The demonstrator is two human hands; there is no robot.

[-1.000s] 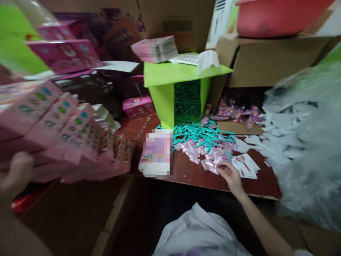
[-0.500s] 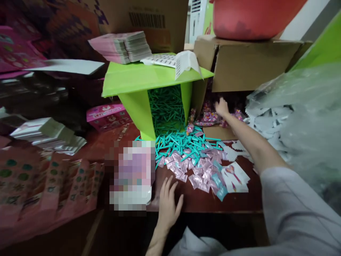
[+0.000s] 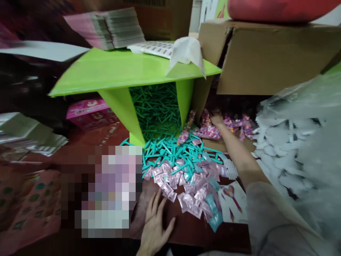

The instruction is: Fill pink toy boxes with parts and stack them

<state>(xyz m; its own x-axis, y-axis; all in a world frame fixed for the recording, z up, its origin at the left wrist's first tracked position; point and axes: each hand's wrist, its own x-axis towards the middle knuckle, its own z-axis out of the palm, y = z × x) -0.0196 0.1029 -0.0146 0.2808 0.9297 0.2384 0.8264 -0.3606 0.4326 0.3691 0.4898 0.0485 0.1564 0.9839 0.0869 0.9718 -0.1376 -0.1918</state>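
My left hand point(image 3: 156, 224) lies on the dark red table with fingers spread, holding nothing. Just beyond its fingertips are small pink sachets point(image 3: 190, 199), with a few blue sachets point(image 3: 213, 213) among them. My right hand point(image 3: 217, 118) reaches into the open cardboard box point(image 3: 277, 60), among small clear bags of colourful beads point(image 3: 209, 129). Its fingers are hidden by shadow and the bags, so I cannot see whether it grips one. Teal plastic sticks point(image 3: 170, 153) are heaped between the sachets and a lime-green bin point(image 3: 114, 110), which holds more sticks.
A printed card point(image 3: 233, 202) lies right of the sachets. White pieces fill a clear plastic bag point(image 3: 301, 149) at the right. Stacked cards point(image 3: 106, 30) rest on the green bin's top. A pink box point(image 3: 92, 113) stands to its left. A blurred-out item point(image 3: 114, 188) is beside my left hand.
The view has tipped down and come closer. My right hand has gone lower into the bags of beads. My left hand stays flat on the table.
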